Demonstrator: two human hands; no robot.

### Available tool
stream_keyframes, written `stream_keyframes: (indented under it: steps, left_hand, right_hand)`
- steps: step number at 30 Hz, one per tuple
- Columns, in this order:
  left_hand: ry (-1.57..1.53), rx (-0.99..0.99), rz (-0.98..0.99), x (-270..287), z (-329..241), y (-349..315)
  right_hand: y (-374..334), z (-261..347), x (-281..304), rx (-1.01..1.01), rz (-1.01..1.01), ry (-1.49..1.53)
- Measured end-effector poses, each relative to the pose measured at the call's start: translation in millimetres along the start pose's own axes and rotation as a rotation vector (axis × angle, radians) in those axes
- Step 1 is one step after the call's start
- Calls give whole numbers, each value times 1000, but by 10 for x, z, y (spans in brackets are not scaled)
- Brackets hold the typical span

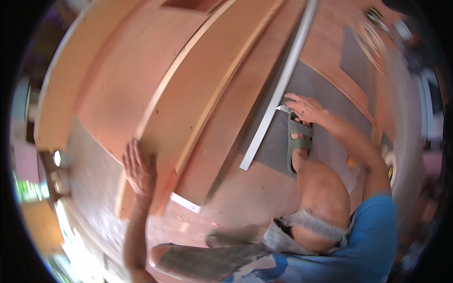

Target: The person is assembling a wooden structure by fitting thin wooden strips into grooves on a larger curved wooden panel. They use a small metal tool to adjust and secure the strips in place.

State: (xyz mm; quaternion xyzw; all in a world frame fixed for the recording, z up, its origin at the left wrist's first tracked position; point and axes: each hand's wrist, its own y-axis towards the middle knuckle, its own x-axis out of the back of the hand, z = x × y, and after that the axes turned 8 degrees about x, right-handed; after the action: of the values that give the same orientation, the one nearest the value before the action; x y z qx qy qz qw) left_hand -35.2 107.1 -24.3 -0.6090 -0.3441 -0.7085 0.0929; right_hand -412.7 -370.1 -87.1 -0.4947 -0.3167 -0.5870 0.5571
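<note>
My left hand (140, 169) lies with its fingers stretched out on the near end of a long wooden board (181, 101), over its left edge. My right hand (306, 108) is closed above my sandalled foot, holding what looks like a knife (283, 109). A short, shiny pointed blade shows beyond the fingers; the handle is hidden in the hand. The blade's tip is close to a long silvery straight bar (266, 120), which lies slantwise on the floor. Whether the tip touches the bar I cannot tell.
Another long board (63, 106) lies at the far left. A small white piece (185, 203) sticks out by the middle board's near end. Dark grey sheets (321, 87) lie under and right of the bar. My sandal (299, 129) stands on one. A coiled strip (370, 45) is at the far right.
</note>
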Motion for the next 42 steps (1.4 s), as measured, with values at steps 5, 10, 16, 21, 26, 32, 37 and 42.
stream_keyframes:
  steps: [5,10,16,21,26,32,37,42]
  left_hand:
    - [36,-6,38,155,-252,249]
    - [55,188,14,173,-337,154]
    - [96,243,-19,64,-517,172]
    - [225,331,104,134,-624,24]
    - [331,421,514,590,-905,93]
    - [414,436,950,1040,-950,73]
    - [316,214,487,487,-994,-463]
    - [170,451,364,-57,-889,-801]
  right_hand:
    - [453,-350,-453,164,185,173]
    - [757,-571,-714,336,309,96]
    - [993,-739,-816,716,266,52]
    - [1270,-228,-1123,965,152,277]
    - [1315,367,-630,1168,433,625]
    - [1384,576,-442,870,441,848]
    - [1591,176,-165,856,248,726]
    - [1575,-81,374,774,325,493]
